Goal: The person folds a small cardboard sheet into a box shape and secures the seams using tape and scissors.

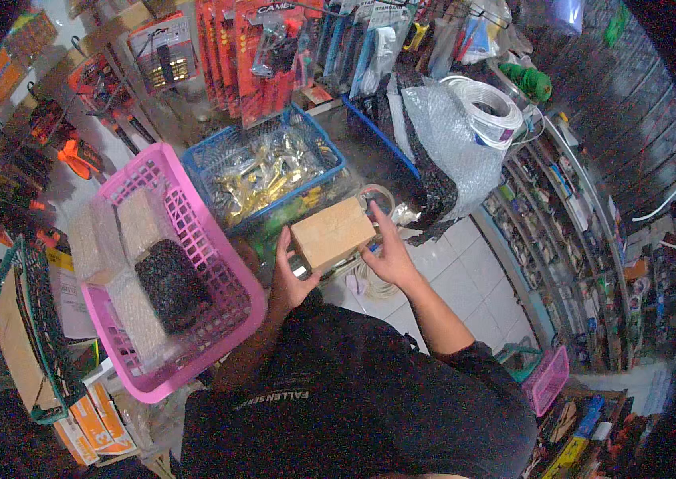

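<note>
A small brown cardboard box (pixel 335 233) is held up between both hands at the middle of the view. My left hand (pixel 293 269) grips its left end, with the thumb low and a finger up along the side. At its right end is my right hand (pixel 387 248), fingers and thumb spread around the edge. Just behind the box stands a blue plastic basket (pixel 194 157) of gold-coloured metal fittings in clear bags. A pink plastic basket (pixel 251 293) to the left holds bubble-wrapped packages (pixel 128 287) and a black-wrapped bundle (pixel 171 284).
Carded goods in red packs (pixel 266 66) hang beyond the blue basket. Bubble wrap (pixel 454 143) and a coil of white cable (pixel 487 111) lie at the back right. Curved display shelves (pixel 565 239) line the right side. Orange-and-white boxes (pixel 98 422) sit at lower left.
</note>
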A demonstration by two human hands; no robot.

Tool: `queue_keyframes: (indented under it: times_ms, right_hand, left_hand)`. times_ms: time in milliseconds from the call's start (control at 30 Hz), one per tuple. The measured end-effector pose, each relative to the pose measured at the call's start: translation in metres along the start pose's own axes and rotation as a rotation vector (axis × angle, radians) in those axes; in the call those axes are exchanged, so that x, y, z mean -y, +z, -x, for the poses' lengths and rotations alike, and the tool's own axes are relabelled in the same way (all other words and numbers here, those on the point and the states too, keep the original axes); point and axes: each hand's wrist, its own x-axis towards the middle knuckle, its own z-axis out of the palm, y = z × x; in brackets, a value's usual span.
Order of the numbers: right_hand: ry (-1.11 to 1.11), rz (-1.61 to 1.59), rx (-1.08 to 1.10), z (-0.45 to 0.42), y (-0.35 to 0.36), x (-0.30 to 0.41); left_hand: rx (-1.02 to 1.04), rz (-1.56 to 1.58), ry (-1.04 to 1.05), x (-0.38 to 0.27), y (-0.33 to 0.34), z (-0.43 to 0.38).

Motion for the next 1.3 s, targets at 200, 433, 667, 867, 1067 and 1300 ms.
queue_keyframes:
  times_ms: [200,433,667,867,1067,1300]
  right_hand:
    - [-0.018,0.015,0.064,0.002,-0.002,0.002]
    - [-0.033,0.030,0.023,0.004,0.001,0.006]
    - [-0.029,0.037,-0.013,0.006,0.006,0.003]
    - [-0.057,0.020,0.005,0.005,0.003,0.002]
    - [-0.039,0.069,-0.003,0.007,0.002,0.008]
    - [0.057,-0.167,0.022,0.004,0.001,0.016]
  left_hand:
    - [-0.001,-0.018,0.002,0.001,0.000,0.001]
    - [0.020,0.020,0.001,0.002,-0.003,-0.001]
    - [0.011,0.003,-0.027,0.000,-0.002,0.001]
    - [-0.005,0.007,0.023,0.001,-0.002,0.002]
    - [-0.034,-0.203,0.160,-0.010,-0.003,0.002]
    - [-0.145,-0.387,0.080,-0.013,-0.001,0.007]
